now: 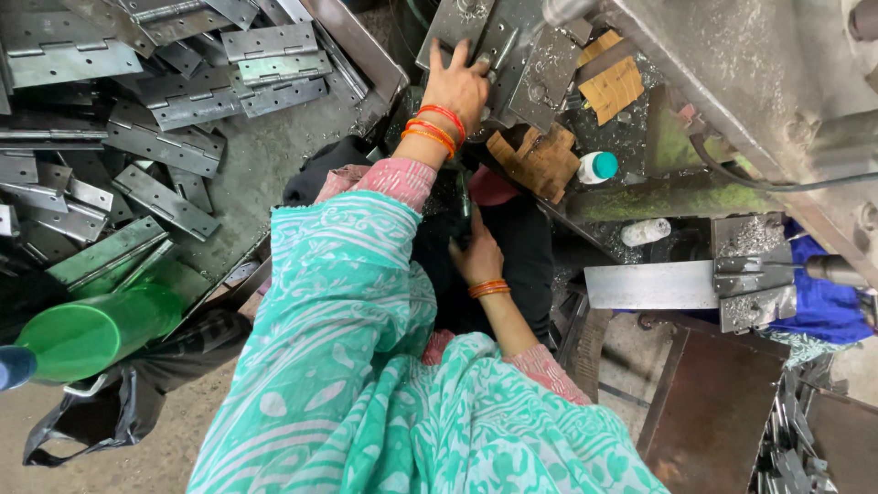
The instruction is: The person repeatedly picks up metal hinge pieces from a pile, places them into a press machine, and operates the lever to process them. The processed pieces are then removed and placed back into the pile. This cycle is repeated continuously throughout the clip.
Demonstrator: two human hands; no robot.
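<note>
Head view: the left hand (460, 84), with orange and red bangles at the wrist, reaches up and lies flat with fingers spread on a grey steel hinge plate (498, 41) that sits on the machine's worktop (640, 137) under the press body; it presses on the plate rather than closing round it. The right hand (477, 259) hangs low between the knees, against dark cloth and what may be a dark lever; whether its grip is closed on anything I cannot tell.

In my judgement the main hazard is the left fingers resting on the plate right beside the tool: if the machine cycled now, they could be caught. The plate's cut edges and the metal swarf scattered over the worktop could nick bare skin. The loose green patterned shawl (366, 366) and the bangles could snag on moving parts. The heaped grey steel hinges (174, 101) at left lie loosely and could slide. A small white bottle with a teal cap (597, 167) stands near the edge and could be knocked over.
</note>
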